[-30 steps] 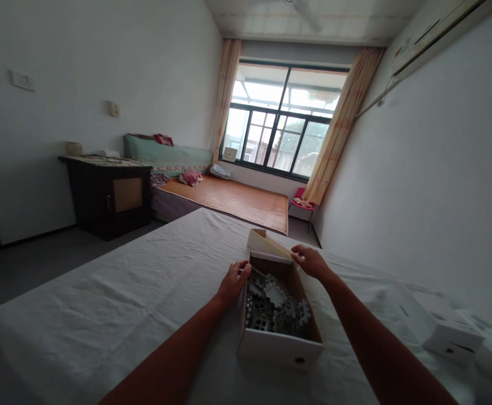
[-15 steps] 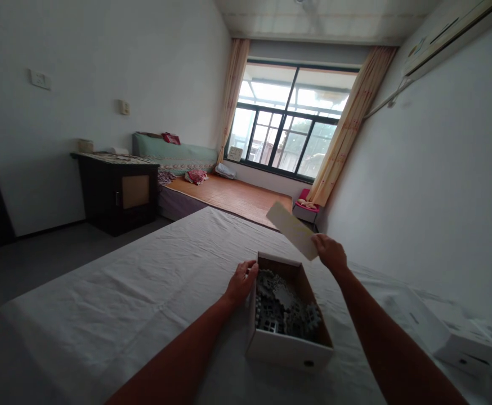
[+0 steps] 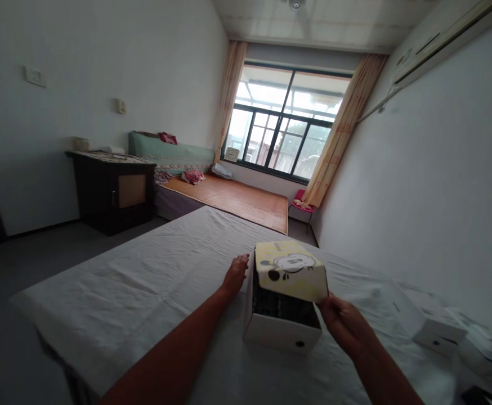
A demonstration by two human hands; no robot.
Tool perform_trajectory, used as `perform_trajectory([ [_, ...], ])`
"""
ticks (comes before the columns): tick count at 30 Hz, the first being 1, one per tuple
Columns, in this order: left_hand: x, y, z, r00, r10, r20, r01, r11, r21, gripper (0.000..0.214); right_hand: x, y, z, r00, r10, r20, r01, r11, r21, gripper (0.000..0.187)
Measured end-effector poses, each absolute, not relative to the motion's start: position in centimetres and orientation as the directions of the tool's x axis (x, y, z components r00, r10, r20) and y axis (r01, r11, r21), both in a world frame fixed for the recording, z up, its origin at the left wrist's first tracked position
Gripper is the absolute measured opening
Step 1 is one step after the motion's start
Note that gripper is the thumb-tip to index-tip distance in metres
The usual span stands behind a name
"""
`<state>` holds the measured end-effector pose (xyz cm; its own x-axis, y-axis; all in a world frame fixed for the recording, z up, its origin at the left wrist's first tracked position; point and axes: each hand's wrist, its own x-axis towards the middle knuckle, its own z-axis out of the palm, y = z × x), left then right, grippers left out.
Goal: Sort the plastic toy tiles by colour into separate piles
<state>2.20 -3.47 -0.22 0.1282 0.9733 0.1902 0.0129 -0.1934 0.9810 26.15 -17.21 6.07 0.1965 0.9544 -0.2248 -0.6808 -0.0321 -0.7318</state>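
A white cardboard box (image 3: 280, 332) stands on the white-sheeted bed in front of me, with dark grey pieces showing inside. Its yellow lid (image 3: 290, 270), printed with a cartoon mouse face, lies tilted over the top of the box. My right hand (image 3: 342, 323) grips the lid's near right corner, fingers closed on it. My left hand (image 3: 235, 274) rests against the box's far left side with its fingers stretched out.
A white sheet (image 3: 144, 281) covers the bed. Other white boxes (image 3: 435, 332) lie at the right near the wall. Beyond are a dark cabinet (image 3: 115, 191), a low bed with a woven mat (image 3: 237, 199), a window and a small pink chair (image 3: 303, 203).
My right hand has swung the lid from held up beyond the box down over its top, and now holds it from the near side. The left hand stays at the box's side.
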Motion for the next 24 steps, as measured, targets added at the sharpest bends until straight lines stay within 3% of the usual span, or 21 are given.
perform_trajectory([
  [6,2.4,-3.7,0.2,0.147,0.966,0.21,0.041,-0.218,0.975,0.047,27.6,-21.2,6.4,0.145,0.955,-0.258,-0.575,-0.131,-0.808,0.041],
  [12,2.5,-4.5,0.6,0.164,0.949,0.271,0.054,-0.283,0.958,0.046,27.4,-23.3,7.7,0.146,0.904,-0.402,-0.125,-0.386,-0.914,0.054],
  [19,1.9,-4.5,1.1,0.151,0.927,0.345,0.132,-0.364,0.922,0.043,26.4,-22.4,7.0,0.03,0.938,-0.346,0.182,-0.346,-0.92,0.066],
  [24,1.6,-4.9,2.2,0.282,0.948,0.146,0.051,-0.166,0.985,0.049,24.3,-22.2,6.6,0.011,0.954,-0.299,0.133,-0.297,-0.945,0.067],
])
